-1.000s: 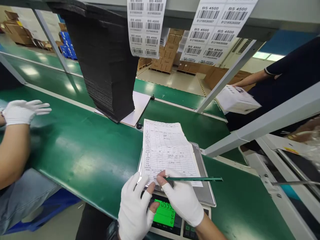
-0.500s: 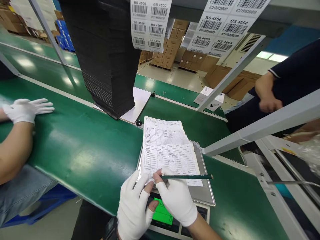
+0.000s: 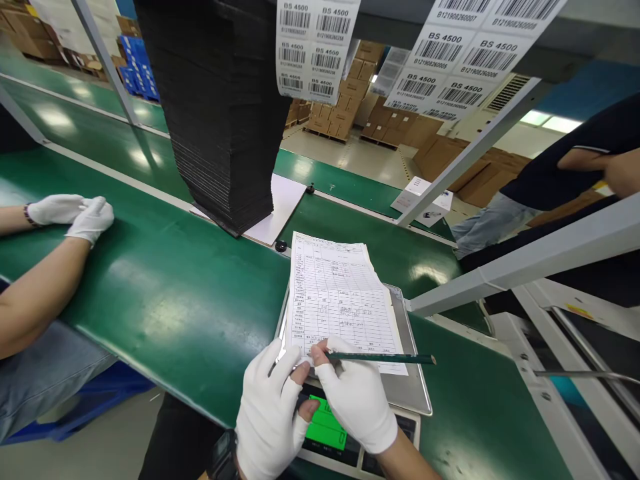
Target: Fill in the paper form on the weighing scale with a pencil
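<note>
A dark green pencil (image 3: 395, 358) is gripped in my right hand (image 3: 361, 397), its tip at the lower left of a printed form (image 3: 340, 293) with handwritten entries. My left hand (image 3: 273, 407) rests at the form's lower edge, thumb and fingers apart, fingertips touching the paper beside the pencil tip. Both hands wear white gloves with some fingertips bare. The form lies on the metal pan (image 3: 415, 390) of a scale, whose green display (image 3: 327, 427) shows partly between my hands.
A tall black stack (image 3: 225, 133) stands on a white board (image 3: 283, 207). Barcode label sheets (image 3: 320, 47) hang overhead. Grey frame posts (image 3: 450, 297) rise at right. A co-worker's gloved hands (image 3: 90, 217) rest on the green table (image 3: 200, 293); another person (image 3: 555, 173) stands at right.
My hands and the pencil stay nearly in place. At left, the co-worker's gloved hands have come together. At right, the other person's arm has moved up and right.
</note>
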Demonstrator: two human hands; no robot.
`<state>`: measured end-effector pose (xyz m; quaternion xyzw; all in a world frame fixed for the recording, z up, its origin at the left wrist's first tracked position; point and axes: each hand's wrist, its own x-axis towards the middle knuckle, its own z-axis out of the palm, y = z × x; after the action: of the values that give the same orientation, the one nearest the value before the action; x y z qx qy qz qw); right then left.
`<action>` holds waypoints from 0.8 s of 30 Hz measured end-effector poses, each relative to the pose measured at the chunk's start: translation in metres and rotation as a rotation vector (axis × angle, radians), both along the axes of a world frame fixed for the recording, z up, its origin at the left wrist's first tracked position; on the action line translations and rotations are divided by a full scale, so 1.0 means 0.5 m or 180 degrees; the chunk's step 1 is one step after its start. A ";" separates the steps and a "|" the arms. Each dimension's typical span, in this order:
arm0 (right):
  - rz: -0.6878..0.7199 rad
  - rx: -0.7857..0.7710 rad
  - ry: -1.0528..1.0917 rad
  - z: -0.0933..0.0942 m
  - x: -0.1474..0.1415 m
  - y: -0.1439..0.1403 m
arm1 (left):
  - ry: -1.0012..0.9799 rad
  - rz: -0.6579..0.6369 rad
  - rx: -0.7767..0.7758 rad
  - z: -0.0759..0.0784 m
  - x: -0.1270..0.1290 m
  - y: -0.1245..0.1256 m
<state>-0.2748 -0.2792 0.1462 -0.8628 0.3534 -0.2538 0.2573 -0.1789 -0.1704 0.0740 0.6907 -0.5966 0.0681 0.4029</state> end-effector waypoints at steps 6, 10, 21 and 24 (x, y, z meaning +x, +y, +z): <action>0.0029 -0.0161 -0.0066 -0.009 0.002 0.000 | -0.0005 0.0012 -0.0055 0.002 0.000 0.000; 0.0013 0.0028 -0.0042 -0.005 -0.004 -0.003 | 0.0043 -0.0008 -0.0025 -0.002 0.001 0.004; 0.0036 -0.0240 -0.0122 -0.007 -0.009 0.001 | 0.0074 0.0021 -0.0088 0.001 -0.002 0.004; 0.0045 -0.0260 -0.0107 -0.010 -0.008 0.002 | 0.0092 0.0018 -0.0070 0.001 -0.001 0.005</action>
<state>-0.2789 -0.2780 0.1411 -0.8707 0.3322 -0.2807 0.2296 -0.1793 -0.1678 0.0743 0.6888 -0.5880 0.0657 0.4188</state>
